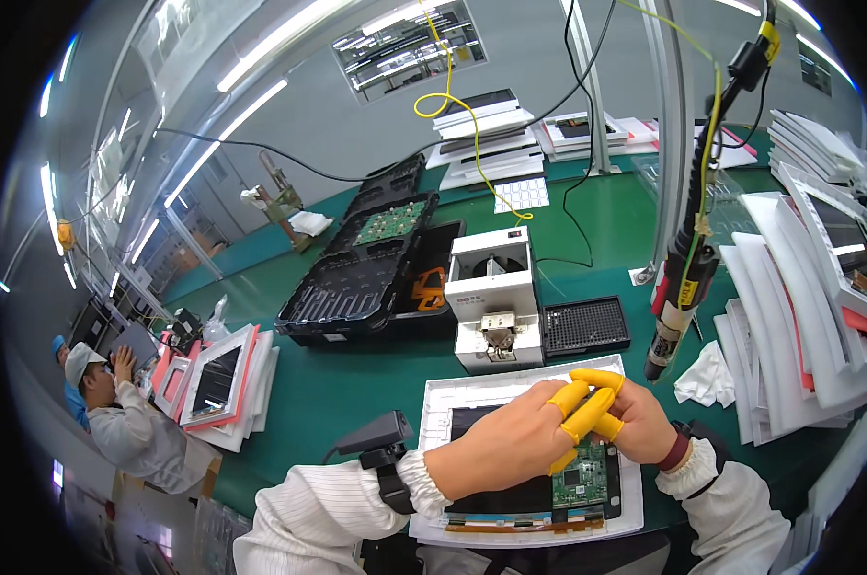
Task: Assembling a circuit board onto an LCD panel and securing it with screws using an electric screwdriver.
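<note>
A white frame [437, 407] lies before me, holding a dark panel [510, 502] and a green circuit board [587, 481]. An orange-brown strip [524, 524] runs along the panel's near edge. Over the board, my left hand [512, 436] and my right hand [649, 427] meet at the fingertips, which wear yellow finger cots. Both hands are closed, their fingers bent and pressed together. Whatever lies between the fingertips is too small or hidden to make out. The fingers cover the far part of the board.
A power screwdriver [671, 321] hangs right of the frame, near a crumpled white cloth [707, 376]. Beyond stand a white boxy machine [491, 302], a black perforated tray [585, 326] and a black case [342, 292]. Foam sheets [769, 307] are stacked right. A co-worker [132, 422] sits left.
</note>
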A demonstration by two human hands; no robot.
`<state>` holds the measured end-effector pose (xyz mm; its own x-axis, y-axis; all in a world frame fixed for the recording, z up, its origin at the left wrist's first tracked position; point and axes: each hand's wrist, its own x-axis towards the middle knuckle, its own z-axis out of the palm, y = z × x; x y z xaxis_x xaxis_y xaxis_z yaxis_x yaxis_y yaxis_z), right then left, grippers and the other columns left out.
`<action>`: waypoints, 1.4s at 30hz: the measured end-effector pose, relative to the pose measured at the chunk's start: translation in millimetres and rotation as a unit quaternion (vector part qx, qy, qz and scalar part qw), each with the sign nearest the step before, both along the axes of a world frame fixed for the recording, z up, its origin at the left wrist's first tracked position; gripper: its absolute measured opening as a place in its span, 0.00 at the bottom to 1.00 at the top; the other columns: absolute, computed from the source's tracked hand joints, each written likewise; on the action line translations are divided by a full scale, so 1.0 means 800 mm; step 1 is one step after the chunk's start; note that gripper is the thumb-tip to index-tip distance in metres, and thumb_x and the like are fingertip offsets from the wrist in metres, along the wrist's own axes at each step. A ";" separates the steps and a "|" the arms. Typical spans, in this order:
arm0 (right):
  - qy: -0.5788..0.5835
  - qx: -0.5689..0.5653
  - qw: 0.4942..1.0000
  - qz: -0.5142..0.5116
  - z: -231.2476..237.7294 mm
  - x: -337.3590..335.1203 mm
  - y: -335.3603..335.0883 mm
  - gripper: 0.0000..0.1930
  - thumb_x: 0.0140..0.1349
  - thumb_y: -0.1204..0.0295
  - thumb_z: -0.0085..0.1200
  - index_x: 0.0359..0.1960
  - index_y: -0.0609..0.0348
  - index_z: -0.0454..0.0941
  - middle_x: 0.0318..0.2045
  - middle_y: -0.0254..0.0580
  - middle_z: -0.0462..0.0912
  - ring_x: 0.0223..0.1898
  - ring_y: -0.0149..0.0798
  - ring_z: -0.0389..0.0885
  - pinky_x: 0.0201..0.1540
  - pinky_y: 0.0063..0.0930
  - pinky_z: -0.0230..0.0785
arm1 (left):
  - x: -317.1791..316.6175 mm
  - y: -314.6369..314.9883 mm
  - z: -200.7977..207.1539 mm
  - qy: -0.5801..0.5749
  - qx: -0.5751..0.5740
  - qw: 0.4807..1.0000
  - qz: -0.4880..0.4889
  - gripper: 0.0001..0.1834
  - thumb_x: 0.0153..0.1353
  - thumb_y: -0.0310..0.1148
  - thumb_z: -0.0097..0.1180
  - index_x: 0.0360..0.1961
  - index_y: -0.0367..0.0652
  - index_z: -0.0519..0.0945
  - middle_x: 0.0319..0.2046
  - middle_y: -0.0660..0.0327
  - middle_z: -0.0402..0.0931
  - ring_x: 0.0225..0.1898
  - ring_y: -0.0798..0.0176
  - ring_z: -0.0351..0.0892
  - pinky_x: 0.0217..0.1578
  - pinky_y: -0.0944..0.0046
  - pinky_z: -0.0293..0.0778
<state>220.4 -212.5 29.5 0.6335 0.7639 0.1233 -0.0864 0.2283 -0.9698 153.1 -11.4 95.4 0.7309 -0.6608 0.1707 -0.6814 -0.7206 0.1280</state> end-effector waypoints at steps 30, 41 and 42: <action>-0.062 -0.075 0.982 -0.160 -0.028 0.016 0.000 0.20 0.67 0.76 0.55 0.60 0.59 0.70 0.29 0.29 0.75 0.27 0.20 0.72 0.31 0.14 0.68 | -0.037 0.431 -0.047 -0.216 0.027 0.848 0.483 0.16 0.54 0.31 0.65 0.43 0.38 0.79 0.37 0.47 0.78 0.40 0.40 0.77 0.40 0.46 0.72; -0.039 -0.068 0.982 -0.172 -0.025 0.016 0.004 0.21 0.67 0.77 0.55 0.61 0.59 0.69 0.31 0.29 0.75 0.27 0.20 0.72 0.32 0.15 0.68 | -0.089 0.474 -0.026 -0.078 0.082 0.743 0.659 0.34 0.49 0.29 0.67 0.60 0.40 0.72 0.57 0.46 0.72 0.61 0.42 0.69 0.61 0.46 0.63; -0.041 -0.073 0.981 -0.174 -0.027 0.016 0.003 0.21 0.67 0.77 0.55 0.61 0.59 0.69 0.31 0.29 0.75 0.27 0.20 0.72 0.32 0.15 0.69 | -0.063 0.439 -0.013 -0.038 0.089 0.741 0.664 0.44 0.46 0.32 0.66 0.67 0.41 0.63 0.65 0.48 0.64 0.67 0.43 0.60 0.66 0.38 0.51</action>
